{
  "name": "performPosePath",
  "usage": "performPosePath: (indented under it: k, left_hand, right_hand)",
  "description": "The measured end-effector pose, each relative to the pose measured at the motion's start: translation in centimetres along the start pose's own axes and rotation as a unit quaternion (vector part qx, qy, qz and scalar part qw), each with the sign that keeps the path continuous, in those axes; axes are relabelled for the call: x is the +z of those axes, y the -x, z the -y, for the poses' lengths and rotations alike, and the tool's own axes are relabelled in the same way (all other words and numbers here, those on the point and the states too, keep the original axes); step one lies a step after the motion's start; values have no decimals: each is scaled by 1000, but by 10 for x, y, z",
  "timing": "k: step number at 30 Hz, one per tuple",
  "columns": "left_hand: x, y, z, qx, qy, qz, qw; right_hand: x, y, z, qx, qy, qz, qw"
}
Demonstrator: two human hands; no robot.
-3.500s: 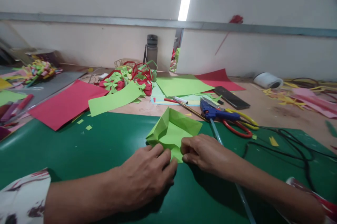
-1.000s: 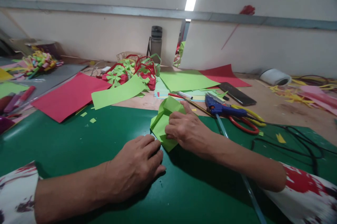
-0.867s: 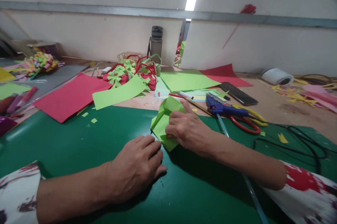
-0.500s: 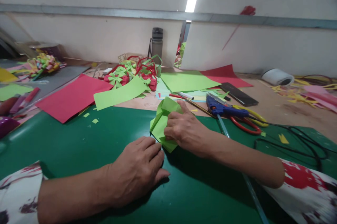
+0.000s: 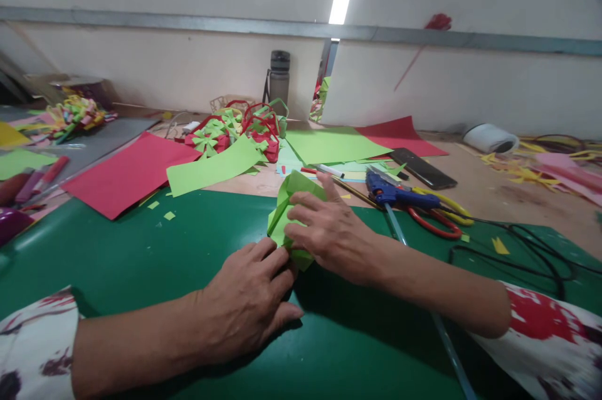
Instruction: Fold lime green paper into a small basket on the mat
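Observation:
A folded piece of light green paper (image 5: pixel 286 205) stands partly raised on the green mat (image 5: pixel 155 268), with creases and open flaps. My right hand (image 5: pixel 324 224) is closed on its right side. Several fingers lie over the front, one finger points up at the far edge, and the thumb is hidden. My left hand (image 5: pixel 254 300) lies palm down at the paper's lower left corner. Its bent fingertips press at that corner, partly out of sight, while the thumb rests apart on the mat.
Right of the paper lie a blue glue gun (image 5: pixel 399 193), scissors (image 5: pixel 437 224), a black cord (image 5: pixel 508 259) and a phone (image 5: pixel 423 168). Behind are red paper (image 5: pixel 132 171), green sheets (image 5: pixel 333 145), small paper baskets (image 5: pixel 230 127) and a bottle (image 5: pixel 279 80). Paper scraps (image 5: pixel 169 215) dot the mat.
My right hand's fingers have shifted slightly left and spread a little over the folded paper. My left fingertips have moved a little up and right against its corner.

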State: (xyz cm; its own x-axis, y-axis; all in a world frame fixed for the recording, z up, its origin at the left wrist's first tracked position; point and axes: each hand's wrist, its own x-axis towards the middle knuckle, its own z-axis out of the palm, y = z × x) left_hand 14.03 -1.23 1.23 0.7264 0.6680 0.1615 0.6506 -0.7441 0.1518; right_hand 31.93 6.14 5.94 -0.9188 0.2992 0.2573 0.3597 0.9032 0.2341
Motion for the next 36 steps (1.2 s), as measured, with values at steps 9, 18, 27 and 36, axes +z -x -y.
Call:
performPosePath:
  k: [9,18,27,36]
  left_hand:
    - [-1,-1,-3,-3,-17,10,1000]
    - [0,0,-3,-11,-35,18,999]
    - [-2,-2,-4,4,-38,3,999]
    - [1,-8,4,24,23,-62,998]
  right_hand:
    - [4,62,1,61,-90,-27,994]
    - [15,59,17,41,-38,89,994]
    - [18,53,25,-22,-54,69,996]
    - [16,42,27,-66,35,67,995]
